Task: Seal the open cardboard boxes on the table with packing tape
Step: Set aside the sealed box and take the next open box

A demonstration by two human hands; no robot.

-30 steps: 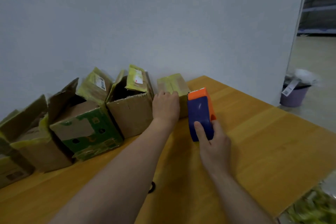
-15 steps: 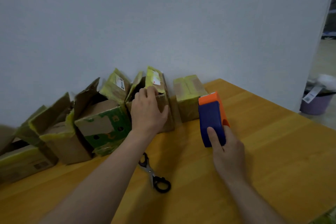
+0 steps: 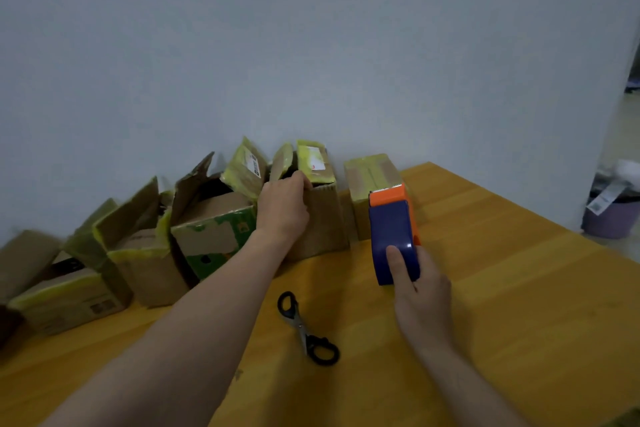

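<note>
A row of cardboard boxes stands along the wall at the back of the wooden table (image 3: 502, 288). My left hand (image 3: 282, 208) grips the top front edge of an open brown box (image 3: 323, 218) whose yellow-taped flaps stand up. To its right sits a small closed box (image 3: 370, 177) with yellow tape over its top. My right hand (image 3: 420, 291) holds a blue and orange tape dispenser (image 3: 393, 236) upright on the table, in front of that closed box. Left of my left hand is an open box with green print (image 3: 214, 239).
Black-handled scissors (image 3: 306, 329) lie on the table between my forearms. More open and lying boxes (image 3: 138, 253) fill the back left. A purple bin (image 3: 609, 218) stands on the floor beyond the table's right edge. A white wall rises right behind the boxes.
My left hand went from the small closed box to the open brown box and now grips its top edge. The view shifted left, uncovering the scissors. My right hand keeps hold of the dispenser.
</note>
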